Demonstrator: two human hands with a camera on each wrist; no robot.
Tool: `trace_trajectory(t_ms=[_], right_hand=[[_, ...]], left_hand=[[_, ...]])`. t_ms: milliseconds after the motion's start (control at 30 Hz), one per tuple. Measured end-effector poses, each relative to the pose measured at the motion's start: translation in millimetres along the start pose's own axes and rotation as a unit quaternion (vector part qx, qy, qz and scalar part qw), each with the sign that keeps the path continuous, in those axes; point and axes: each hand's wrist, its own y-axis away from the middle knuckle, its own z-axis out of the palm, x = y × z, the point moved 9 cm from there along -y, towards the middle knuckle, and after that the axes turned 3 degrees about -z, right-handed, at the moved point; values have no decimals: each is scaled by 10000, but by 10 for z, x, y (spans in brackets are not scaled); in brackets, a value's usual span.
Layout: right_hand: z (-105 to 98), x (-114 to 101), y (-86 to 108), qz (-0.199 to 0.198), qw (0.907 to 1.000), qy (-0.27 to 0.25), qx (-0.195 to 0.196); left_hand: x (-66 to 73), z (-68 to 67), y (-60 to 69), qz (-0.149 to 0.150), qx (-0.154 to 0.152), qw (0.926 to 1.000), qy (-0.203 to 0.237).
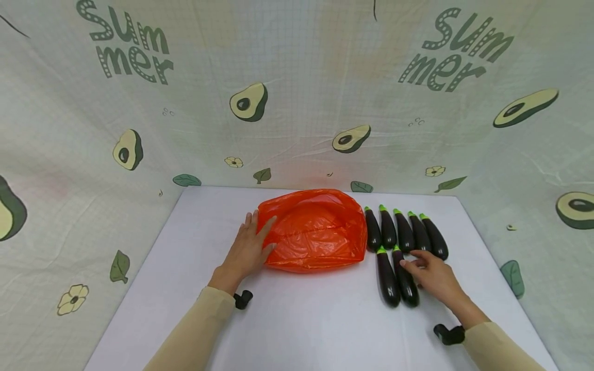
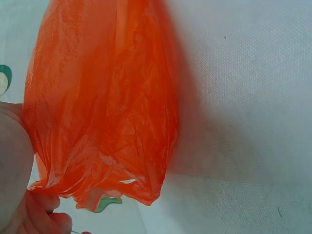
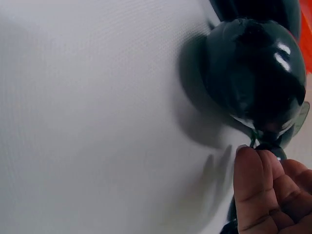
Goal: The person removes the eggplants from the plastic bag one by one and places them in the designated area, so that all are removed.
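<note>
A red-orange plastic bag (image 1: 315,232) lies spread on the table in the head view, its side rising along the left wrist view. My left hand (image 1: 246,250) rests at the bag's left edge, fingers spread, with thumb and forefinger over the plastic. Several dark purple eggplants (image 1: 429,237) with green stem ends lie in a row to the bag's right. Nearer to me lie two more eggplants side by side. At the stem end of the right one, an eggplant (image 1: 405,278), is my right hand (image 1: 433,275), its thumb touching it. The right wrist view shows that eggplant (image 3: 253,78) close up.
A white-covered table (image 1: 301,324) carries everything. Behind and beside it hangs a pale cloth (image 1: 297,77) printed with avocados, leaves and lettering. Black wrist cameras show on both wrists, one of them a black camera (image 1: 449,334) at the right sleeve.
</note>
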Motion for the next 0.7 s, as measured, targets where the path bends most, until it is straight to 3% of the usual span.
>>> trace_trajectory(t_ms=[433, 700], right_hand=[[-194, -124, -72, -290, 9986, 8, 437], [-258, -512, -229, -497, 9927, 119, 1092]], left_hand=[[-31, -101, -1, 125, 270, 9996, -9], [-118, -246, -22, -9, 416, 9988, -270]])
